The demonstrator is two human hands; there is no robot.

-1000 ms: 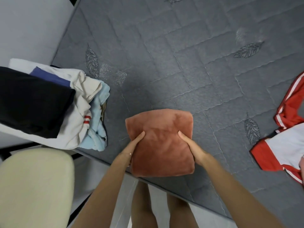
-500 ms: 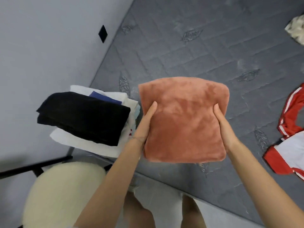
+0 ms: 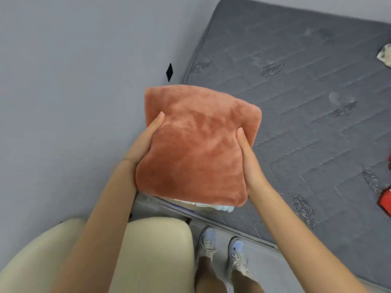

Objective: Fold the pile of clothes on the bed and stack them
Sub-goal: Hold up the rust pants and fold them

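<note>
Overhead, head-cam view looking down at two bare forearms holding a folded rust-orange fleece item (image 3: 196, 149), plush and roughly square, raised off the bed. Left hand (image 3: 146, 142) grips its left edge w/ thumb lying on top and fingers hidden underneath; right hand (image 3: 246, 157) grips the right edge the same way, thumb on top, fingers out of sight below. Fleece sits betw. the two hands, tilted a bit so its far edge points up-left, and it hangs over the near left corner of the bed (image 3: 306, 102), a dark grey quilted mattress w/ stitched leaf motifs. Just under the fleece's lower edge, a sliver of stacked clothes (image 3: 213, 206) peeks out: white and pale blue layers, most of the stack hidden by the fleece. At the far right edge, bits of a red garment (image 3: 385, 201) lie on the mattress, well apart from the hands. Top right, a scrap of pale patterned fabric (image 3: 385, 57) at the frame edge. Left side is a plain grey wall (image 3: 74, 81) w/ a small black diamond-shaped mark (image 3: 169, 72). Bottom left, a cream rounded chair seat (image 3: 152, 250), partly behind the left forearm. Below, the person's two feet in light sneakers (image 3: 222, 248) stand on the floor beside the bed.
</note>
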